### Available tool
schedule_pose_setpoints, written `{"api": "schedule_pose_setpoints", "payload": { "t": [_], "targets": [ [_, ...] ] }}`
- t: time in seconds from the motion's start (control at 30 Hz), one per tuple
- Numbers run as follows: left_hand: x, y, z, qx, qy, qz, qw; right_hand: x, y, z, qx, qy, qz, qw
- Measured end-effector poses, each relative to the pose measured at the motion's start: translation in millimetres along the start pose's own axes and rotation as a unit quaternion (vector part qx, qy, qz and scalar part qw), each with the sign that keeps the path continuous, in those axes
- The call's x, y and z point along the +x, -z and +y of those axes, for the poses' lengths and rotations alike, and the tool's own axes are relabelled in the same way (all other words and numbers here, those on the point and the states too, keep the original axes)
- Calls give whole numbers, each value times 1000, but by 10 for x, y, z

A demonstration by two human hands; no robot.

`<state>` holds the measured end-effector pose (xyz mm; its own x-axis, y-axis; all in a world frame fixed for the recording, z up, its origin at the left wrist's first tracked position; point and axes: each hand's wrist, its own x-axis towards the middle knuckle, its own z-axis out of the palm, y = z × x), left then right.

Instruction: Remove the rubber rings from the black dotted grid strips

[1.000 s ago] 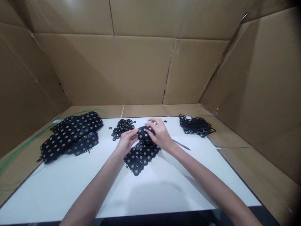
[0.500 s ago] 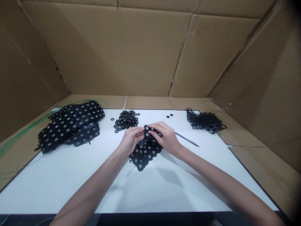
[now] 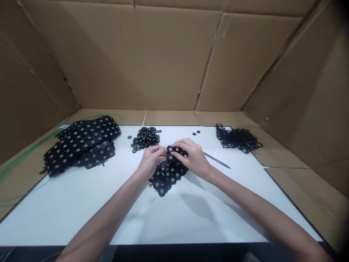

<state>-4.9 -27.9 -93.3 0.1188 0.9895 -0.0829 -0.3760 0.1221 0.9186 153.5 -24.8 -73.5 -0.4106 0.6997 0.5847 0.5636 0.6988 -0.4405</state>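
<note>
Black dotted sheet [image 3: 168,176]: on the white board [image 3: 68,211] at centre, between both hands; far end curled up over the rest, one corner pointing toward the near edge.
Right hand [image 3: 197,160]: closed on the curled end, thumb in front, fingers over the top; probably to steady the fold and offer its left side to the other fingertips.
Left hand [image 3: 148,160]: fingertips drawn narrow, right beside the curl; cannot tell if pinching the sheet or something small.
Loose discs [image 3: 145,138]: heaped just beyond the left hand, likely for a short reach; one apart to the left.
Two dark discs [image 3: 194,134]: near the far edge.
Slim pointed tool [image 3: 218,161]: just right of the right hand, tip angled away to the right; seemingly parked close by.
Black ring pieces [image 3: 237,140]: stacked at the far right corner.
Large dotted pile [image 3: 81,145]: at far left, over the board's edge, near green strands [image 3: 35,145].
Cardboard walls [image 3: 163,62]: enclosing left, far and right sides.
Room for moving: broadest between sheet corner and near edge; tighter beyond the hands.
</note>
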Motion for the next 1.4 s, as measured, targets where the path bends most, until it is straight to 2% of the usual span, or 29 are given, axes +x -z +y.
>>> {"api": "schedule_pose_setpoints", "payload": {
  "t": [0.33, 0.57, 0.83, 0.93, 1.1, 1.2, 1.27, 1.4],
  "targets": [
    [-11, -38, 26, 0, 20, 11, 1000, -26, -5, 2, -57, 60, -1, 997],
    [-39, -69, 35, -59, 16, 22, 998, -61, -32, -78, -95, 37, 98, 990],
    [-72, -116, -22, -88, 29, 14, 996, -93, -36, -156, -9, -27, 101, 995],
    [-88, -129, -20, -81, 37, 0, 996, -114, -39, -157, -29, -26, 114, 993],
    [-77, -121, -15, -64, 39, 12, 997, -163, -96, -172, -50, 7, 113, 992],
    [-60, -98, -24, -13, 38, -17, 999, -187, -141, -166, -73, 35, 97, 992],
    [-47, -81, -37, 11, 24, -30, 999, -198, -159, -148, -89, 52, 89, 991],
    [-25, -52, -75, 56, -14, -20, 998, -212, -177, -113, -113, 75, 90, 987]
  ]
}}
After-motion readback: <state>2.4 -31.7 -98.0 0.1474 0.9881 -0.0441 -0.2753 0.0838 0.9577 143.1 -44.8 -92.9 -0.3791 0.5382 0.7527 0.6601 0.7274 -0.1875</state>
